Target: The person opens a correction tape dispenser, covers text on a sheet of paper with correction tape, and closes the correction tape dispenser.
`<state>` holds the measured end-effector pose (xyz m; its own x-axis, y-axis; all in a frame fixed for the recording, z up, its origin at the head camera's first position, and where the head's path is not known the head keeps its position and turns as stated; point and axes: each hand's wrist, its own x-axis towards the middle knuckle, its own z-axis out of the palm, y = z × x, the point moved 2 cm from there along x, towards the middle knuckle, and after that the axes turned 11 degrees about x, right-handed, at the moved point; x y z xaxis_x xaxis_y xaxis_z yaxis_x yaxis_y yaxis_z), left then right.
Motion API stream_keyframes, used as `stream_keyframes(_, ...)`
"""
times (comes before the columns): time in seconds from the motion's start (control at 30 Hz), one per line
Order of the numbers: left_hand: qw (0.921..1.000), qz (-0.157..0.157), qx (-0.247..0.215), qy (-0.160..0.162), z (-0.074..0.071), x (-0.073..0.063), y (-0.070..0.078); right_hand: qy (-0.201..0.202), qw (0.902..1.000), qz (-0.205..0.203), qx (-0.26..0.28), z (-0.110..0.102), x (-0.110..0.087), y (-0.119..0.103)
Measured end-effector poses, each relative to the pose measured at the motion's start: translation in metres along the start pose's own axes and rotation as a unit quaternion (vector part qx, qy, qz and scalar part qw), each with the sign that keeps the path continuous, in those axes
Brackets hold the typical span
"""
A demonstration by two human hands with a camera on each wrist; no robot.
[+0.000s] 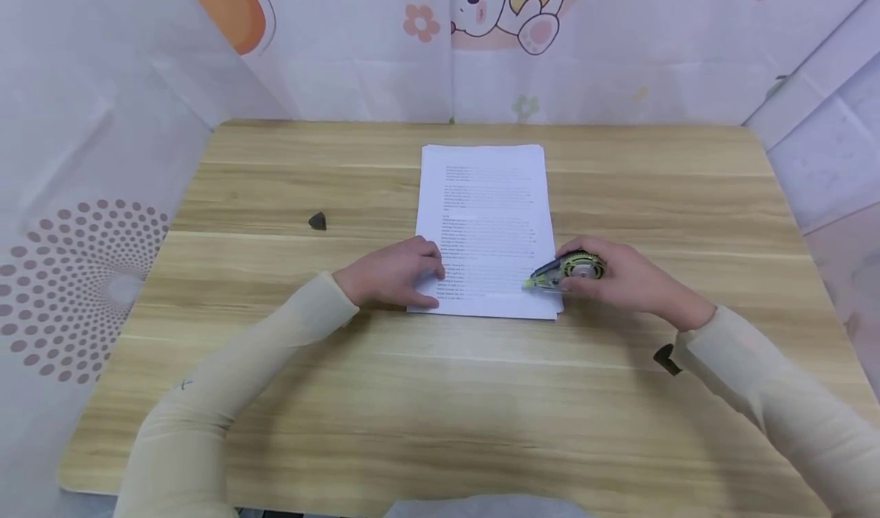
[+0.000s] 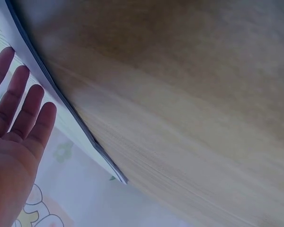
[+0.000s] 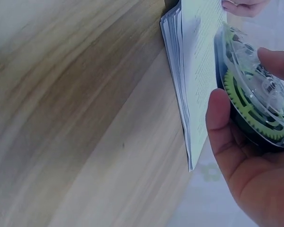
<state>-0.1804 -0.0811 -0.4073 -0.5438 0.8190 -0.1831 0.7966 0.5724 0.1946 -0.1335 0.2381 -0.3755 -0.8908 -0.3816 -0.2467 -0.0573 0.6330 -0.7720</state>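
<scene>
Across mid-frame: left hand (image 1: 393, 273), paper (image 1: 484, 212), tape (image 1: 581, 266), right hand (image 1: 631, 277)

At centre-left, the left hand, fingers loosely spread, rests on the paper's lower left. Centre-right, the right hand pinches the tape, its tip over the paper's lower right.

Bearings from centre of head view. Desk (image 1: 440, 403): pale wood grain, rounded far corners. Just past 9 o'clock, a small dark angular piece (image 1: 318, 221) lies on it, alone. At 4 o'clock, a second dark piece (image 1: 665, 359); outline partly hidden. White printed curtain (image 1: 371, 82) backs the far edge: orange flower (image 1: 422, 23) at 12, cartoon animal (image 1: 509, 2) between 12 and 1, small green flower (image 1: 525, 107) near 1, rounded orange shape (image 1: 230, 10) between 10 and 11. Brownish dot pattern (image 1: 65, 304) between 8 and 9.
</scene>
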Motion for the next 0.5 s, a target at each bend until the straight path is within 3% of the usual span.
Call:
stream_keyframes(0.27, 0.9999, 0.007, -0.01, 0.012, 0.0, -0.0032, 0.0001, 0.011, 0.9995, -0.006, 0.03, 0.0018, 0.0021, 0.002)
stream_keyframes(0.5, 0.9994, -0.006, -0.021, 0.026, -0.0014, -0.0094, -0.0017, 0.02, 0.9964, 0.034, 0.074, 0.0019, 0.0048, 0.0028)
